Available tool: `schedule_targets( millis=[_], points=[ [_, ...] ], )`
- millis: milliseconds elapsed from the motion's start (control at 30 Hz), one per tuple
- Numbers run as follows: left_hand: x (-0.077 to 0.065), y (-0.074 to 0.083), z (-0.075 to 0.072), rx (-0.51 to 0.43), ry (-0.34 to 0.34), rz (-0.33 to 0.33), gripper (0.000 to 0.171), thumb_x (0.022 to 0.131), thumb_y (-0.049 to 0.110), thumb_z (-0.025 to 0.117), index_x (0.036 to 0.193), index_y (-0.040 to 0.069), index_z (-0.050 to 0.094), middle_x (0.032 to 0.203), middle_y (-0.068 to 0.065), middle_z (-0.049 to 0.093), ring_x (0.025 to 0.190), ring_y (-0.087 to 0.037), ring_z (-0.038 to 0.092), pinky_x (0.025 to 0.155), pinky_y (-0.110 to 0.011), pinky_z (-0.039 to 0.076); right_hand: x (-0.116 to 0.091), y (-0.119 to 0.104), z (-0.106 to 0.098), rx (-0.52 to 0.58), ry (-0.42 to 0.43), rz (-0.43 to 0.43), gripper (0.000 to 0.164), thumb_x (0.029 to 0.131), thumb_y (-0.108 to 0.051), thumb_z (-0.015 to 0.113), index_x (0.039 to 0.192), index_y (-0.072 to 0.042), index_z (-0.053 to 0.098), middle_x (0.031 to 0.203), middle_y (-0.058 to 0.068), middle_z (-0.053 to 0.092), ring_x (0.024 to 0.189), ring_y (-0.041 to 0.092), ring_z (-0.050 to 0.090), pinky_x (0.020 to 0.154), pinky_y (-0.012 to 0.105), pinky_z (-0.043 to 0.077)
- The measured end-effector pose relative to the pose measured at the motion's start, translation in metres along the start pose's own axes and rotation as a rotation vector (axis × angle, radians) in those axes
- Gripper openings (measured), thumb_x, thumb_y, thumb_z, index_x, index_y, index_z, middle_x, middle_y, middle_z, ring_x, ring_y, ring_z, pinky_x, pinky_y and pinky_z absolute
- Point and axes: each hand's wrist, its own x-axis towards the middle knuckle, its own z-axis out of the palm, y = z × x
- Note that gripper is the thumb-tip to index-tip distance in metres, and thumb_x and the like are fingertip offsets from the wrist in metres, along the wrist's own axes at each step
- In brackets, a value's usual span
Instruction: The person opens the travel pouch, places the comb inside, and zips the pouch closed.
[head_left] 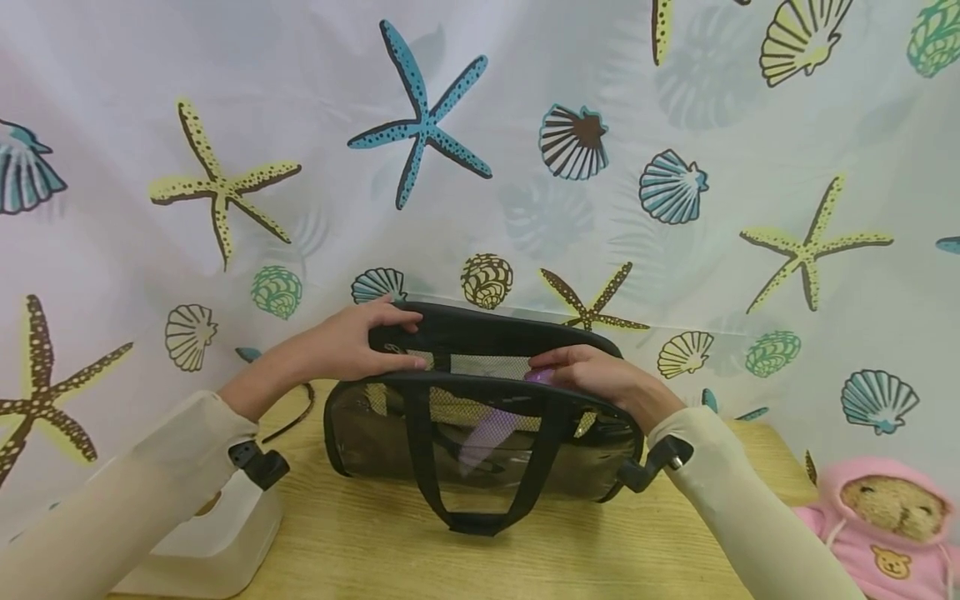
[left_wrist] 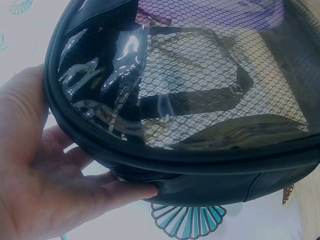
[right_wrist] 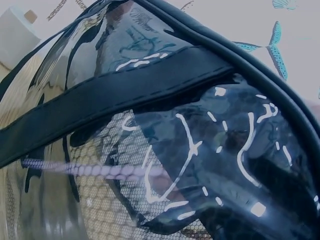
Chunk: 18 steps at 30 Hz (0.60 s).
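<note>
A black-edged, see-through smoky handbag (head_left: 480,496) with mesh inside and black straps sits on the wooden table, its zipped mouth parted. My left hand (head_left: 352,337) holds the left end of that mouth, thumb near the front rim and fingers at the back one. In the left wrist view a finger lies along the zip (left_wrist: 145,175). Reaching into the opening from the right, my right hand (head_left: 592,371) grips the top of a long purple thing (head_left: 491,433), which slants down inside the bag and shows through the front panel. Its kind I cannot tell.
At the lower left stands a white box-like container (head_left: 225,550), with a thin dark curved band (head_left: 296,421) behind it. A plush bear in a pink hoodie (head_left: 888,533) sits at the lower right. The curtain printed with starfish and shells (head_left: 480,208) hangs close behind the bag.
</note>
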Motion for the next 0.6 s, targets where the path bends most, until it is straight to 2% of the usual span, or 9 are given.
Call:
schedule_targets(
  millis=[100, 300, 400, 500, 600],
  points=[
    [0.0004, -0.0002, -0.0005, 0.004, -0.001, -0.001, 0.073, 0.093, 0.041, 0.076, 0.152, 0.008, 0.05, 0.147, -0.013, 0.06, 0.16, -0.044, 0.009, 0.123, -0.067, 0.021, 0.0005, -0.0002, 0.0002, -0.039, -0.014, -0.015, 0.053, 0.102, 0.001, 0.044, 0.154, 0.009, 0.038, 0.153, 0.028, 0.049, 0.142, 0.036, 0.051, 0.098, 0.021, 0.051],
    [-0.0001, 0.0003, -0.0002, 0.004, 0.004, 0.005, 0.073, 0.092, 0.039, 0.077, 0.152, 0.007, 0.051, 0.145, -0.014, 0.062, 0.16, -0.044, 0.009, 0.124, -0.067, 0.02, 0.0007, -0.0013, 0.0003, -0.094, -0.012, -0.01, 0.054, 0.099, 0.001, 0.042, 0.153, 0.009, 0.04, 0.152, 0.027, 0.051, 0.142, 0.037, 0.052, 0.094, 0.021, 0.05],
    [-0.001, 0.0014, -0.0005, 0.007, 0.007, 0.009, 0.072, 0.092, 0.039, 0.077, 0.151, 0.006, 0.051, 0.144, -0.014, 0.063, 0.16, -0.044, 0.01, 0.123, -0.068, 0.02, -0.0016, -0.0039, 0.0013, -0.147, 0.003, 0.007, 0.049, 0.101, -0.004, 0.044, 0.149, 0.006, 0.048, 0.151, 0.024, 0.054, 0.141, 0.036, 0.052, 0.101, 0.029, 0.05],
    [-0.0026, 0.0026, -0.0006, 0.007, 0.002, 0.007, 0.072, 0.093, 0.04, 0.077, 0.151, 0.007, 0.051, 0.146, -0.014, 0.061, 0.16, -0.044, 0.01, 0.123, -0.068, 0.021, -0.0048, -0.0064, 0.0031, -0.252, 0.026, 0.036, 0.041, 0.104, -0.013, 0.049, 0.142, -0.001, 0.06, 0.146, 0.018, 0.06, 0.138, 0.034, 0.055, 0.109, 0.042, 0.048],
    [-0.0041, 0.0036, -0.0007, 0.003, -0.005, 0.008, 0.072, 0.093, 0.041, 0.076, 0.152, 0.007, 0.051, 0.148, -0.015, 0.059, 0.16, -0.044, 0.009, 0.122, -0.068, 0.022, -0.0078, -0.0081, 0.0045, -0.362, 0.028, 0.049, 0.037, 0.106, -0.022, 0.053, 0.135, -0.005, 0.068, 0.145, 0.016, 0.062, 0.139, 0.034, 0.055, 0.113, 0.049, 0.046]
  ],
)
